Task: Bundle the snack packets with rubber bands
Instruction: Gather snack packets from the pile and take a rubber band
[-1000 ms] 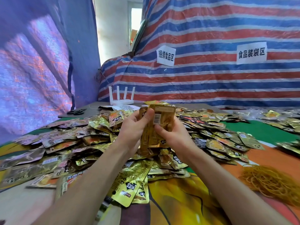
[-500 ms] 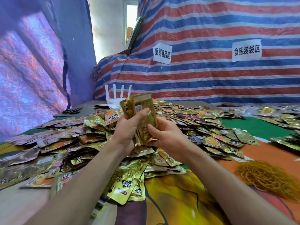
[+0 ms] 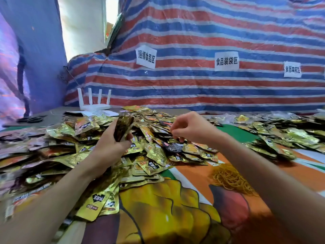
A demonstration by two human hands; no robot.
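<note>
Head view: the left hand (image 3: 109,147) grips a small upright stack of gold foil snack packets (image 3: 123,128) over the heaped pile of gold packets (image 3: 153,155). Over that pile the right hand (image 3: 191,129) hangs with curled fingers; whether it pinches anything, I cannot tell. A tangle of yellow rubber bands (image 3: 230,180) lies nearby.

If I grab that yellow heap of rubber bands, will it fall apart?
Probably floppy and light: the rubber bands are thin loops in a loose tangle. A handful would likely lift as a clump, some dangling or dropping. Unlikely to roll; the heap lies flat.
</note>
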